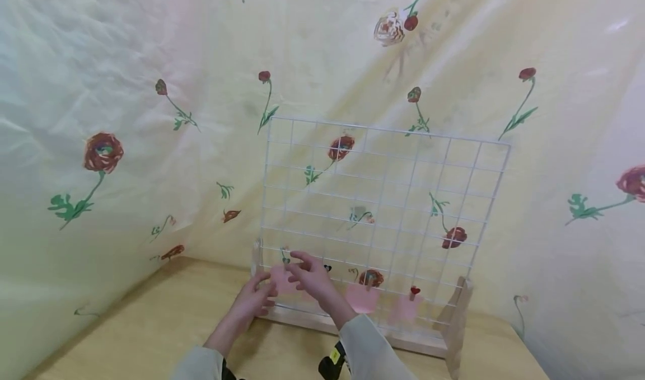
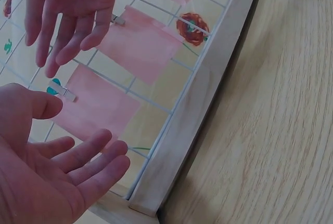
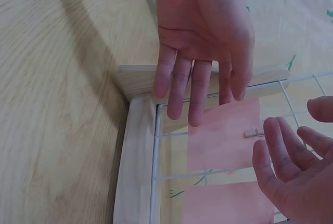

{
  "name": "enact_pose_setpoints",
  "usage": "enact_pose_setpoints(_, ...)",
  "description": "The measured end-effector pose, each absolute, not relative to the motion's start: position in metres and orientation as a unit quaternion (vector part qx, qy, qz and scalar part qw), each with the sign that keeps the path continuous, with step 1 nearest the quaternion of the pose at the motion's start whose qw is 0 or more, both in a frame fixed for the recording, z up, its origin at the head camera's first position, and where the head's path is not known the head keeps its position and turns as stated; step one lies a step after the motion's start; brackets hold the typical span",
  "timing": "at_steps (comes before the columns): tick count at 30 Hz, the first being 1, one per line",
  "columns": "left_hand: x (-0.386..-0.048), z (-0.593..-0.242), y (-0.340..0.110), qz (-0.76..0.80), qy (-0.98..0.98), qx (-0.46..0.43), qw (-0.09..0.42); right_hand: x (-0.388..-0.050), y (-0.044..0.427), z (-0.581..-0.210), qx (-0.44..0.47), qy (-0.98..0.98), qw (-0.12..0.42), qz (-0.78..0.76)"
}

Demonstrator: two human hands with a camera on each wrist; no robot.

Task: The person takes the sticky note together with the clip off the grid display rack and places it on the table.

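My left hand [image 1: 250, 299] is held with spread, relaxed fingers near the leftmost pink paper [image 2: 99, 102], holding nothing. That paper hangs on a white wire grid [image 1: 383, 173] by a small clothespin [image 2: 67, 93] with a teal end. Beside it my right hand [image 1: 314, 279] reaches in front of the grid, fingers loosely bent and nothing between them. The right wrist view shows the clothespin [image 3: 254, 132] just by the right fingertips; whether they touch it I cannot tell. A second pink paper [image 2: 140, 44] is partly behind the right hand in the head view.
Two more pink papers [image 1: 363, 299] hang to the right, one under a red heart clip [image 1: 414, 290]. A wooden base [image 1: 418, 342] with side feet [image 1: 457, 318] carries the grid on a wooden table [image 1: 136, 318]. Flower-patterned sheeting [image 1: 211, 50] surrounds it.
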State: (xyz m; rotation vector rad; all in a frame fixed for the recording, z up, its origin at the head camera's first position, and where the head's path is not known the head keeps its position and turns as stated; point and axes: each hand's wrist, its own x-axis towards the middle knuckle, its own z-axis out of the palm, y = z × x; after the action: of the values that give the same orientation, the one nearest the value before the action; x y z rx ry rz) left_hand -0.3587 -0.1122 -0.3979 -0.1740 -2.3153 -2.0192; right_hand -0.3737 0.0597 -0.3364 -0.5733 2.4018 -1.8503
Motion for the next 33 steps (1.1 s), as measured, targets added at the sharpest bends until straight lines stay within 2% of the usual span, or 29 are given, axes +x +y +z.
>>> enact_pose_setpoints(33, -0.374, -0.416, -0.110, -0.657, -0.751, -0.064, 0.000, -0.386, 0.039, -0.354, -0.180, 0.763, 0.049, -0.619)
